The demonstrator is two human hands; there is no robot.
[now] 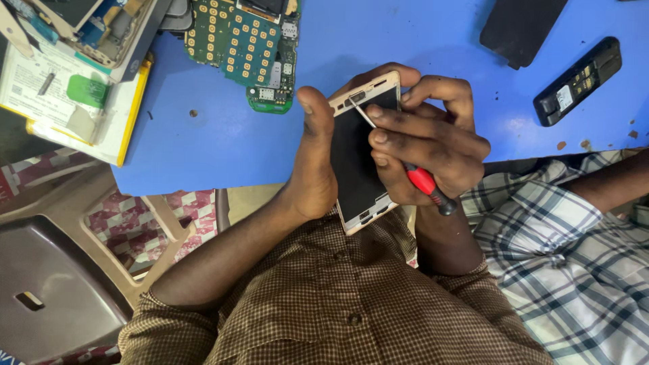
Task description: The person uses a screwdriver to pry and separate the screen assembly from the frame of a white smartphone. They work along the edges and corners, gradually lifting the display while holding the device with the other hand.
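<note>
Over blue table — left hand grips phone | right hand — screwdriver

The phone is a slim slab with a pale gold frame and a dark face, turned up toward the camera. It is held above the near edge of the blue table, tilted, its top end pointing away and slightly right, its bottom end close to the chest. Slots show along its bottom rim. The screwdriver has a thin metal shaft and a red handle with a black end. Its tip rests near the phone's top edge, the handle slanting down to the right.
</note>
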